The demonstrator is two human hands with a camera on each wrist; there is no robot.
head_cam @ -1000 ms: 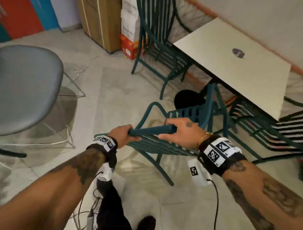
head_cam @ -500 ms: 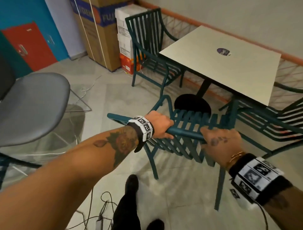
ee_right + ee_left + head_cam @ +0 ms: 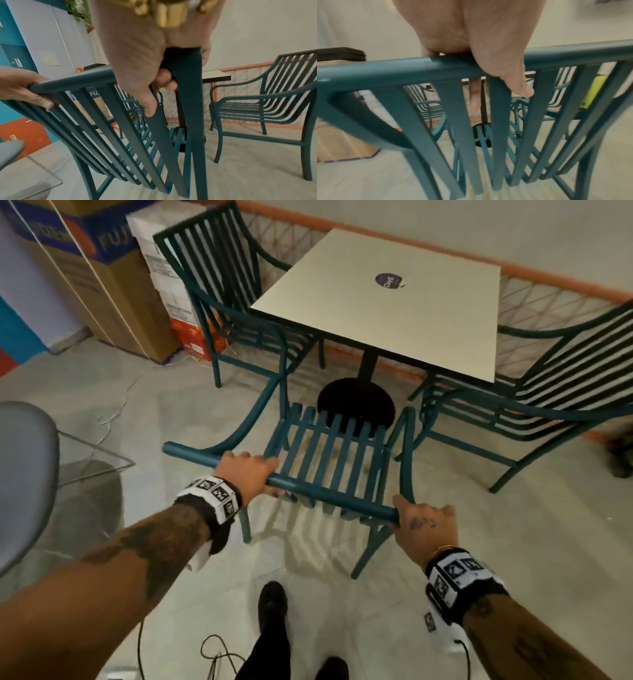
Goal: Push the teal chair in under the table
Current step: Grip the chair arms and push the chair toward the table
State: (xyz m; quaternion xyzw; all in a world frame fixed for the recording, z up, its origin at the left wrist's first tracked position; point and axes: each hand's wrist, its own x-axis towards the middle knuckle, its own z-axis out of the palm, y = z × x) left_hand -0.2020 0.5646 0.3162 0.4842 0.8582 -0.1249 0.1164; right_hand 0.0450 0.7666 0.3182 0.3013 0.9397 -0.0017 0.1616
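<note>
The teal slatted chair [image 3: 329, 460] stands in front of me, its seat facing the square beige table [image 3: 394, 302]. My left hand [image 3: 248, 474] grips the chair's top rail [image 3: 329, 496] left of its middle; its thumb [image 3: 517, 85] lies across the rail [image 3: 385, 70]. My right hand [image 3: 423, 525] grips the rail's right end, fingers curled round the corner post [image 3: 187, 75]. The seat's front edge lies near the table's black round base [image 3: 356, 402].
Two more teal chairs stand at the table, one at its left [image 3: 222, 302] and one at its right [image 3: 548, 392]. Cardboard boxes [image 3: 113, 285] are stacked at the back left. A grey chair [image 3: 24, 474] is at my left. Cables [image 3: 212, 655] lie by my feet.
The chair has swung round to face the table squarely and has moved closer to it. Both hands have kept their grip on the top rail, now spread wider apart.
</note>
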